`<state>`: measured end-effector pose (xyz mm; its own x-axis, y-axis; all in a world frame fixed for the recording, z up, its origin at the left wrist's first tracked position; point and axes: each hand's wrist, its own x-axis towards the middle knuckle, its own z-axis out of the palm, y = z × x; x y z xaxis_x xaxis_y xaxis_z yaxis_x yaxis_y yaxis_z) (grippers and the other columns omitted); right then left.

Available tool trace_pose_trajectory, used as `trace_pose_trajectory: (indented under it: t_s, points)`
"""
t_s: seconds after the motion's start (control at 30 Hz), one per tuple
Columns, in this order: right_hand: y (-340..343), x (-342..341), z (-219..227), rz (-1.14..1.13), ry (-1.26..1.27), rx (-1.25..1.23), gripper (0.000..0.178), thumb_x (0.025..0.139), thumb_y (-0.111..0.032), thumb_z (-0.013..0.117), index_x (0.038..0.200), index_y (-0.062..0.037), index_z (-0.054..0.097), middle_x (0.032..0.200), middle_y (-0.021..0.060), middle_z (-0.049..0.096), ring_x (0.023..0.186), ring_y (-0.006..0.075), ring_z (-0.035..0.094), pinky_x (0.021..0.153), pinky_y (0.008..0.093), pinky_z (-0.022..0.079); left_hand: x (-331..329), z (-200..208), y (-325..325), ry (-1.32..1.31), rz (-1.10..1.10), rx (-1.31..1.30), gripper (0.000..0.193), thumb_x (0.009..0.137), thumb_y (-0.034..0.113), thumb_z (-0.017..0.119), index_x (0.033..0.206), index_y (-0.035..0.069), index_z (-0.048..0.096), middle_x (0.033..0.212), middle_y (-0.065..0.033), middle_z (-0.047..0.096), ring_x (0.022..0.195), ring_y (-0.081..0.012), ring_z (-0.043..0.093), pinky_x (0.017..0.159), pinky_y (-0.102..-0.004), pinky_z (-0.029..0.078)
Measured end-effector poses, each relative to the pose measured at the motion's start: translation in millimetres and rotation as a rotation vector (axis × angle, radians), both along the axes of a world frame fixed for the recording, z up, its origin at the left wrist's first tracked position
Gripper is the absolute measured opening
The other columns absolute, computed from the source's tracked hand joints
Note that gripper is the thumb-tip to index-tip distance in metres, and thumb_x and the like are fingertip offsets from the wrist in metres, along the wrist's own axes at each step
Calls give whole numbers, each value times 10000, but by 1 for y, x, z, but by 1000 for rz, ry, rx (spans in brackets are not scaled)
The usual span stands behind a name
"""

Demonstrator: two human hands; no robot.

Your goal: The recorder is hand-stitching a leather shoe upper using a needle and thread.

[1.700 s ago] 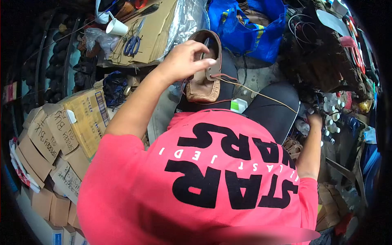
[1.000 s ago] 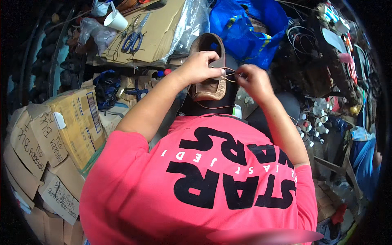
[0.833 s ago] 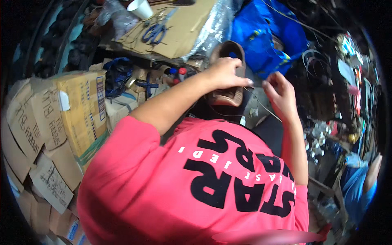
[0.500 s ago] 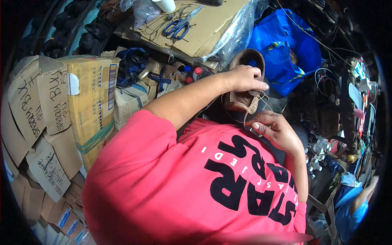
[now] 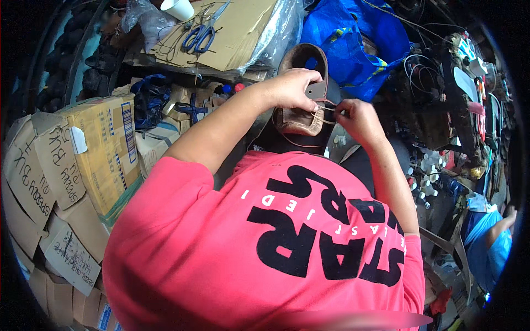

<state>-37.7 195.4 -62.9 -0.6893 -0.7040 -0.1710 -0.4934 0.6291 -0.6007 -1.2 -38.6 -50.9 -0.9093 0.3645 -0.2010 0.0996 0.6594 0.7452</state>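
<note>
A brown leather shoe (image 5: 300, 122) is in front of me with its opening upward, next to my lap. My left hand (image 5: 298, 88) grips its side near the opening, thumb and fingers closed over the edge. To the right of the shoe, my right hand (image 5: 359, 117) is closed in a pinch on a thin cord (image 5: 328, 108). Strands of that cord run from the shoe's right edge, by my left thumb, to my right fingers. Pale stitches show along this edge. The tips of my right fingers are partly hidden.
Blue-handled scissors (image 5: 199, 38) and a white cup (image 5: 178, 8) lie on a cardboard-topped surface ahead. A blue bag (image 5: 353, 44) stands beyond the shoe. Cardboard boxes (image 5: 99, 149) are stacked at left. Small white bottles (image 5: 428, 171) and clutter fill the right. Another person's arm (image 5: 499, 226) shows at far right.
My right hand has moved up and away from the lower side of the shoe, drawing the cord to the right. My left hand still grips the shoe. The whole view has shifted.
</note>
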Motion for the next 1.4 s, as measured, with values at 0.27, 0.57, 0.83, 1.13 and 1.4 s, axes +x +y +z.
trace_pose_trajectory:
  t_s: [0.27,0.57,0.83,1.13,1.4]
  points:
    - [124,-26,-8,-785,124,-357,133,909,-134,629,944,-17,681,815,31,675,752,81,594,712,236,478,3,2,2,145,-27,-57,537,688,286,762,1121,9,606,1079,-197,621,1047,-361,576,916,-412,449]
    - [256,-18,3,-1144,40,-902,125,930,-143,642,979,-31,664,849,6,653,705,48,541,637,188,424,-6,10,6,-77,85,15,404,773,193,640,1142,28,631,962,-184,684,906,-277,672,812,-354,501]
    - [341,-35,26,-964,-389,-1480,327,963,-40,511,1286,11,515,1228,176,611,1105,225,609,1008,402,463,-5,13,-6,-174,111,113,283,748,196,766,914,18,622,806,-85,663,751,-153,600,700,-313,466]
    - [255,-22,73,-913,-194,-1355,327,936,-40,550,1258,12,530,910,69,612,810,103,551,786,252,474,-8,10,-14,-212,27,160,304,753,231,781,844,23,579,751,-38,612,717,-116,519,666,-304,428]
    - [51,13,46,-500,-712,-821,285,913,-35,552,1181,43,610,1052,141,674,862,154,652,814,276,516,-11,7,-19,-283,-22,211,268,767,187,775,846,36,568,762,-4,582,741,-89,496,670,-272,410]
